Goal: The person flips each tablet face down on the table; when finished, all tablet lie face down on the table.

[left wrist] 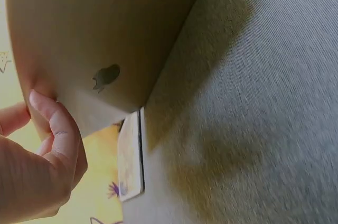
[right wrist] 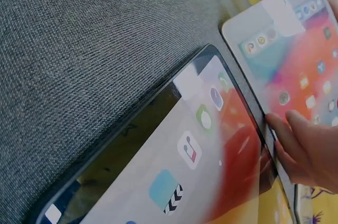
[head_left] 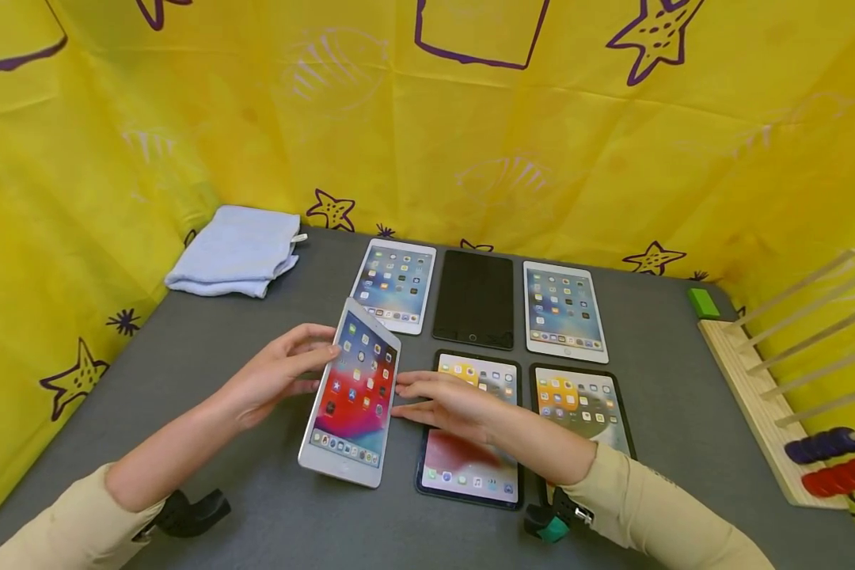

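Note:
A white-framed tablet (head_left: 356,392) with a red and blue screen is tilted, its left side raised off the grey table. My left hand (head_left: 285,376) pinches its left edge, thumb on the front and fingers behind. In the left wrist view, the tablet's back (left wrist: 105,34) shows an apple logo, with a shadow below. My right hand (head_left: 449,404) holds the opposite edge with its fingertips; in the right wrist view, this hand (right wrist: 311,150) is beside that edge. Under my right forearm lie a dark-framed tablet (head_left: 470,467) and another dark-framed tablet (head_left: 584,404).
At the back lie a white tablet (head_left: 395,281), a black tablet with a dark screen (head_left: 473,297) and another white tablet (head_left: 564,309). A folded blue cloth (head_left: 235,249) sits back left. On the right are a wooden peg rack (head_left: 748,412) with beads and a green block (head_left: 702,303).

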Motion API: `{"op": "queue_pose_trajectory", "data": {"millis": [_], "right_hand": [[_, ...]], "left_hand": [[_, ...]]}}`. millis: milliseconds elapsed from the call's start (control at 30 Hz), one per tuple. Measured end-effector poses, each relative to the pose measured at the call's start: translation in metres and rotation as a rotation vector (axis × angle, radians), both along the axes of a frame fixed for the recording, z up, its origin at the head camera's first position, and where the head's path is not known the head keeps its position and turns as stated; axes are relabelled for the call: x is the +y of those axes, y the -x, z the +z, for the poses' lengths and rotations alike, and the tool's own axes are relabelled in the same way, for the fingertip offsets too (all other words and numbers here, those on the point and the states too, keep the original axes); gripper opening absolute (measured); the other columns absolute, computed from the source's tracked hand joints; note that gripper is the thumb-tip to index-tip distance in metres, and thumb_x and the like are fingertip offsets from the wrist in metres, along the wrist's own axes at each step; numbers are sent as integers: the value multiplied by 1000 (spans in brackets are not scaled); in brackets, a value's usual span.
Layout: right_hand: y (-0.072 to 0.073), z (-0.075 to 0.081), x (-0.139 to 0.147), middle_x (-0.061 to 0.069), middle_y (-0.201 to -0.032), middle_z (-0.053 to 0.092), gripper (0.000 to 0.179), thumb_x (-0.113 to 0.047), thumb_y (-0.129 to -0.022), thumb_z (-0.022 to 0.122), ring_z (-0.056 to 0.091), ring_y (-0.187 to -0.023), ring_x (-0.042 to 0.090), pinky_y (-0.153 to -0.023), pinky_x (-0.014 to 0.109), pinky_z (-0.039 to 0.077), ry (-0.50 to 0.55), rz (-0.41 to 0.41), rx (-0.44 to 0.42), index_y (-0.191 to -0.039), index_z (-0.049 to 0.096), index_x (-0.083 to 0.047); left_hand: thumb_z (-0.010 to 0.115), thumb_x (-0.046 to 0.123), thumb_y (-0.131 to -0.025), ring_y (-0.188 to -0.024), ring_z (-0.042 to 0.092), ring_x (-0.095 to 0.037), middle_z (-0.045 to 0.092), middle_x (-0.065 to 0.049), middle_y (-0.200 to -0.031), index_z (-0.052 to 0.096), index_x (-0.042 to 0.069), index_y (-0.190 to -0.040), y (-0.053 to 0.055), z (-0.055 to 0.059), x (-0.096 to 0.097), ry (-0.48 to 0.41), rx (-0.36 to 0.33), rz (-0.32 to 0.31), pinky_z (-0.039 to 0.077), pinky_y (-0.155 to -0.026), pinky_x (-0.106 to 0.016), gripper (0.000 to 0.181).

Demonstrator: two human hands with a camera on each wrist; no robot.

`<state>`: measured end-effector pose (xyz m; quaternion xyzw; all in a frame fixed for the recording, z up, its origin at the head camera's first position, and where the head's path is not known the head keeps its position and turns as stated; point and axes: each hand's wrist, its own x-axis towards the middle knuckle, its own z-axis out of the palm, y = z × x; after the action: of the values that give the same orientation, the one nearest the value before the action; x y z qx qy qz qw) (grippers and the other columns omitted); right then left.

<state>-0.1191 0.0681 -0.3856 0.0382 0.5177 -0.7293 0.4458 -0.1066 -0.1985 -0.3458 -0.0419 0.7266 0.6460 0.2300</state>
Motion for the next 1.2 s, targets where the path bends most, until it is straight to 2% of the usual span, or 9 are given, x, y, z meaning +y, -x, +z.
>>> {"op": "queue_pose_trajectory", "data": {"millis": [133, 267, 433, 533, 700, 900, 1033, 1200], "right_hand": [[1, -2, 0, 22, -145, 39, 48, -9, -100, 49, 50, -127, 37, -106, 37, 39, -4, 5, 4, -145, 37, 4], [3, -1, 1, 22, -146, 39, 49, -11, -100, 50, 52, -125, 35, -107, 38, 38, -30, 53, 61, -146, 38, 2], [6, 4, -1, 19, -149, 38, 53, -14, -98, 52, 55, -122, 32, -105, 40, 41, -78, 123, 185, -146, 38, 1], [10, 11, -2, 18, -147, 42, 53, -16, -97, 52, 52, -124, 33, -104, 41, 43, -101, 133, 285, -145, 39, 0], [18, 22, -7, 15, -143, 46, 52, -21, -98, 55, 49, -127, 33, -103, 44, 43, -152, 57, 481, -144, 43, -2], [28, 28, -17, 4, -149, 41, 58, -36, -97, 59, 47, -129, 24, -103, 51, 40, -311, -59, 712, -148, 40, -18], [36, 29, -21, -6, -149, 42, 58, -43, -96, 59, 43, -132, 21, -103, 55, 38, -372, -72, 765, -148, 40, -25], [40, 27, -23, -4, -146, 45, 58, -43, -95, 60, 44, -131, 21, -103, 53, 38, -373, -68, 771, -147, 43, -25]], "left_hand": [[62, 34, -96, -115, 53, -27, 46, -17, -139, 33, 10, -145, 0, 1, 11, -34, -5, 8, 46, -97, -43, 62], [64, 33, -95, -116, 54, -27, 46, -17, -140, 35, 10, -145, 0, 1, 21, -61, 4, 27, 45, -99, -46, 63], [65, 33, -94, -112, 56, -23, 49, -16, -137, 36, 10, -144, 0, 0, 31, -81, 19, 50, 46, -97, -44, 62], [65, 33, -95, -111, 57, -22, 51, -16, -136, 37, 11, -144, -1, -1, 35, -91, 18, 60, 45, -98, -45, 61], [66, 31, -94, -109, 58, -22, 52, -16, -134, 41, 11, -142, -1, -3, 43, -101, 36, 65, 45, -97, -45, 58], [68, 29, -92, -107, 59, -23, 52, -16, -130, 44, 10, -139, 0, -7, 53, -114, 75, 66, 49, -94, -43, 56], [69, 28, -92, -108, 58, -24, 52, -16, -129, 46, 10, -138, 0, -9, 57, -107, 93, 69, 50, -92, -42, 55], [69, 26, -92, -106, 60, -23, 54, -16, -125, 48, 9, -137, 0, -12, 60, -88, 146, 66, 52, -91, -42, 53]]}}
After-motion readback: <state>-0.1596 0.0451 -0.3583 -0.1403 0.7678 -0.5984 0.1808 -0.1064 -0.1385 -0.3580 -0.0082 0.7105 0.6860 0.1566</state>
